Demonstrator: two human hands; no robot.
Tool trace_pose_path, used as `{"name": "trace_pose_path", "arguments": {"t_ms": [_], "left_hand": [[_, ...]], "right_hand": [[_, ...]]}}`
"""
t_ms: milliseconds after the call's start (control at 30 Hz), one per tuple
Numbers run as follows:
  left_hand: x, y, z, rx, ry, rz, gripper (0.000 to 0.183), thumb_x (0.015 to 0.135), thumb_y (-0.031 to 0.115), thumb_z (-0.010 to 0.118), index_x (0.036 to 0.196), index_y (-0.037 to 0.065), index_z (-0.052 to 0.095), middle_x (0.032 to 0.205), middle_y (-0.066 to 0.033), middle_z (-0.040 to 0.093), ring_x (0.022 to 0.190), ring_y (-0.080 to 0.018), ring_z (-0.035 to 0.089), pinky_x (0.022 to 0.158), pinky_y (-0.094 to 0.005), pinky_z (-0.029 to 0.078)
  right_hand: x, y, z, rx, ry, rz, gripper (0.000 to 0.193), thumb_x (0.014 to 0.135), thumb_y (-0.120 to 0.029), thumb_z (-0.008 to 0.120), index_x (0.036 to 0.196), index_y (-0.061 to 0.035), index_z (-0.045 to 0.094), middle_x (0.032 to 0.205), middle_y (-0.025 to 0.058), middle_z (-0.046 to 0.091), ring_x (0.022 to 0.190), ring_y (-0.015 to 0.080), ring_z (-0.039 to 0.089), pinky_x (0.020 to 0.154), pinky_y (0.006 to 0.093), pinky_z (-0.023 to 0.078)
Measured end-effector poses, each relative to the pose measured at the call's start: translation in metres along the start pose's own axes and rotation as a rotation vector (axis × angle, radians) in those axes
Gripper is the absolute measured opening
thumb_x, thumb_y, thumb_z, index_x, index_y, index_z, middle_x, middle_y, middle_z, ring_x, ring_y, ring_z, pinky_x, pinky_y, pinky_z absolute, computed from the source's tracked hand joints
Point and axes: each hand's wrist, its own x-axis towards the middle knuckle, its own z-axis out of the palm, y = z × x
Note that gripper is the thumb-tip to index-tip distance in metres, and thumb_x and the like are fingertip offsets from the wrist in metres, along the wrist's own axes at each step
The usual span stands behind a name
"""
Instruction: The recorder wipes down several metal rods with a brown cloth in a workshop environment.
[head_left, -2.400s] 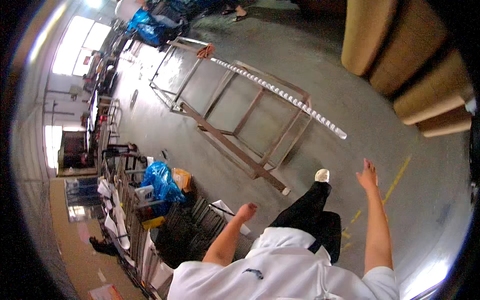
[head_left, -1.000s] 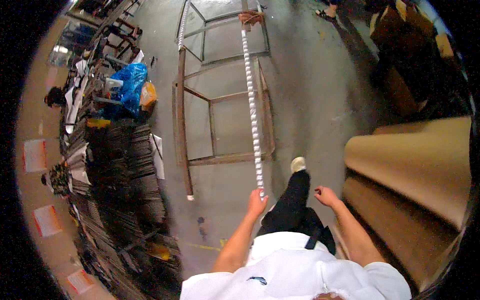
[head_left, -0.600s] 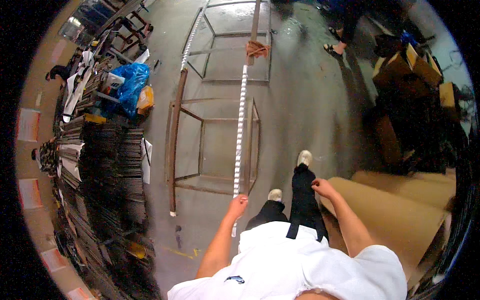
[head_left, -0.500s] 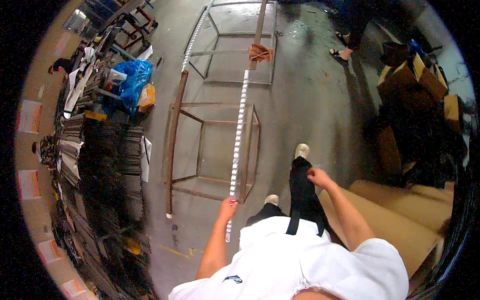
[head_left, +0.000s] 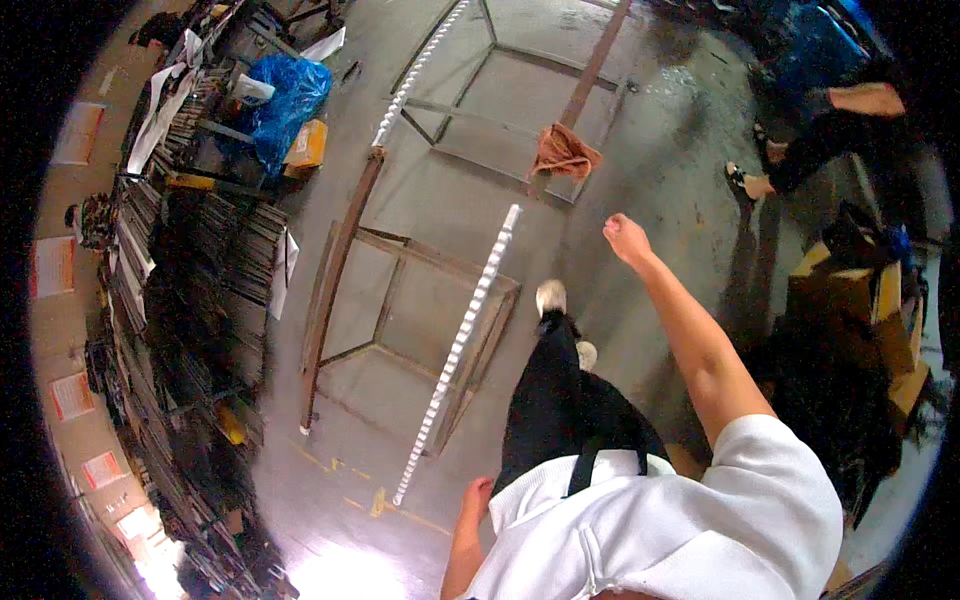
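Note:
My left hand (head_left: 479,493) hangs low beside my trousers, apart from the long white ribbed strip (head_left: 459,348); its fingers are too small and blurred to read. That strip lies along the right rail of a metal frame (head_left: 470,386), its near end sticking out past it. My right hand (head_left: 627,239) is stretched forward with its fingers curled closed, nothing visible in them. It is nearest to a crumpled brown cloth (head_left: 565,152) draped over a brown bar (head_left: 598,62), with a gap between. A second white ribbed strip (head_left: 420,75) runs along the left, beyond another brown bar (head_left: 343,262).
Stacked dark strips (head_left: 225,255) fill the left side, with a blue plastic bag (head_left: 288,105) and a yellow box (head_left: 306,146) near them. Cardboard boxes (head_left: 850,285) stand at the right. A person's foot (head_left: 752,184) shows at the upper right.
My left hand has let go of the near white strip and dropped back to my side. My right hand has moved forward, toward the brown cloth. I have stepped forward.

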Motion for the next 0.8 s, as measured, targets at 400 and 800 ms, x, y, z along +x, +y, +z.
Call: {"name": "trace_pose_path", "arguments": {"t_ms": [400,800], "left_hand": [[0.107,0.218,-0.052,-0.324,0.053,-0.213,0.020,0.088,0.012,0.051,0.105,0.003,0.056,0.094,-0.0085,0.063,0.087,-0.0146,0.060,0.078,-0.0258,0.046],[0.174,0.464,-0.053,-0.450,0.088,0.087,0.026,0.087,0.018,0.054,0.108,0.002,0.055,0.104,-0.0086,0.060,0.095,-0.0174,0.058,0.084,-0.0281,0.044]], "right_hand": [[0.255,-0.050,0.007,-0.316,0.134,0.028,0.043,0.074,-0.035,0.062,0.110,-0.0112,0.057,0.114,0.0105,0.055,0.113,0.0288,0.044,0.089,0.0465,0.037],[0.217,-0.084,-0.080,1.440,-0.376,0.225,0.021,0.085,-0.021,0.048,0.098,-0.0062,0.053,0.097,0.0039,0.057,0.090,0.0179,0.054,0.079,0.0325,0.043]]}}
